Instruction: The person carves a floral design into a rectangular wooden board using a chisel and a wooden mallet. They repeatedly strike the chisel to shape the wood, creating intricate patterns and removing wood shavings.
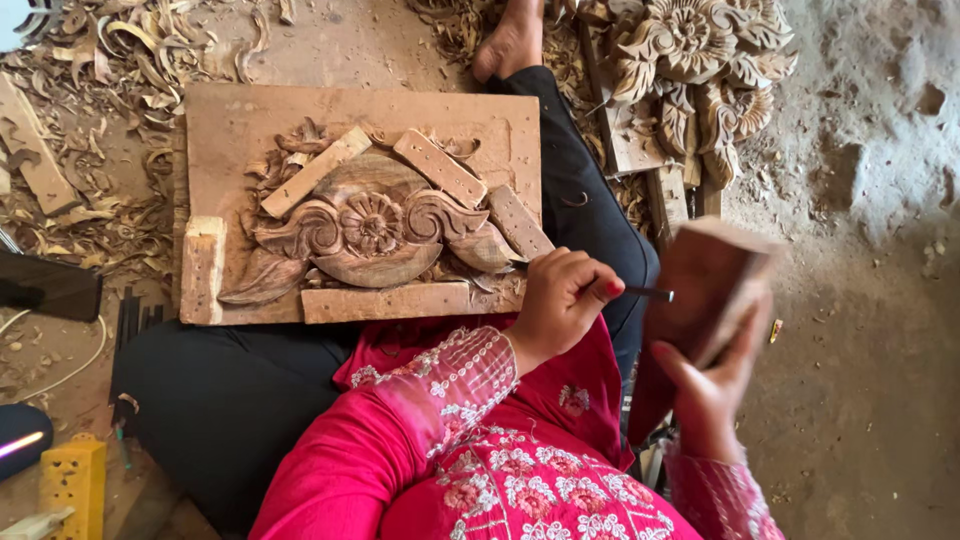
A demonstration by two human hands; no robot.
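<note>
Head view looks down on a person sitting on the dirt floor (860, 380), and everything groups around the carved panel. The wooden board (235, 125) lies across the lap, and fixed on it is the carved panel (372, 228), a flower centre with scrolls and leaves either side, hemmed in by small wooden blocks (440, 167) above, below and at the left edge. Beyond the board's far right corner, a finished floral carving (690, 45) rests on a plank. Off the board's far left side, curled wood shavings (120, 60) are heaped on the floor. At the board's near right corner the left hand (562, 300) is closed tight around a thin metal chisel (650, 293), its tip out of sight beside the panel's right edge. To the right of that, clear of the board, the right hand (712, 385) is clamped around a wooden mallet block (705, 290), raised and blurred. Near the board's near left side sits a yellow box (72, 480).
</note>
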